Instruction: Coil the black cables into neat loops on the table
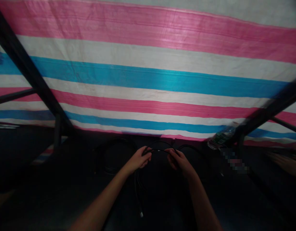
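A thin black cable (159, 149) arches between my two hands in the head view. My left hand (139, 158) is closed around it, thumb on top. Loops of the cable hang below that hand, and an end with a pale metal plug (141, 214) dangles toward me. My right hand (178, 159) pinches the same cable on the other side, its fingers curled inward. Another coil of black cable (109, 170) lies on the dark surface left of my left hand. A further loop of cable (193, 147) shows right of my right hand. Dim light hides finer detail.
A striped pink, white and blue sheet (148, 85) hangs in front. Dark metal struts (29, 72) slant in at both sides. A clear plastic bottle (221, 138) lies at the right, near a blurred-out patch. Another person's hand (286, 162) is at the far right.
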{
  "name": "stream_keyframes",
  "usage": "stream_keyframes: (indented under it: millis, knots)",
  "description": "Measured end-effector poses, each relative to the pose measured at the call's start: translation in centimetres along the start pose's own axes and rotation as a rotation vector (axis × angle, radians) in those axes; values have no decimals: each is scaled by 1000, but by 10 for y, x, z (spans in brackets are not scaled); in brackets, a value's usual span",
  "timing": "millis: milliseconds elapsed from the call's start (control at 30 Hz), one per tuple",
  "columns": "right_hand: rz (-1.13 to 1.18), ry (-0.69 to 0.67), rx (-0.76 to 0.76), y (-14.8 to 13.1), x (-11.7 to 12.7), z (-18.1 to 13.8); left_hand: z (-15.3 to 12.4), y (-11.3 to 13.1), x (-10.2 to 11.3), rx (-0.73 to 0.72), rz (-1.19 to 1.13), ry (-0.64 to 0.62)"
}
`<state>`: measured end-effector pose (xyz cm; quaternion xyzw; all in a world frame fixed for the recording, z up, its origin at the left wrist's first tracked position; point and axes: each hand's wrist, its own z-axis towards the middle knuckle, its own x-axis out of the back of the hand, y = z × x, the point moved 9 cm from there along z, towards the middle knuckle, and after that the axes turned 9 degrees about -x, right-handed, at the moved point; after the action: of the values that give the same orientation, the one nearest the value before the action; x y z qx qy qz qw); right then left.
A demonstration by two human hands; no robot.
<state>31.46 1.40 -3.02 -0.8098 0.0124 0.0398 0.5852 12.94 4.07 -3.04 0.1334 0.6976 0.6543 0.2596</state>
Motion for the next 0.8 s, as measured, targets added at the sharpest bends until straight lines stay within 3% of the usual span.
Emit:
stream_keyframes:
  millis: [233,333,467,667,800]
  knots:
    - [273,-60,-136,9,1,6,2,-7,2,30,-184,31]
    - [189,-59,-148,14,3,8,3,-4,4,7,-158,29]
    - [-34,-98,-5,4,-3,7,4,-2,11,-42,-62,89]
    - [-100,-67,116,-10,-16,1,6,-6,0,-99,59,-18]
    - [-39,-253,6,7,-41,-1,1,-6,-13,-89,183,-126]
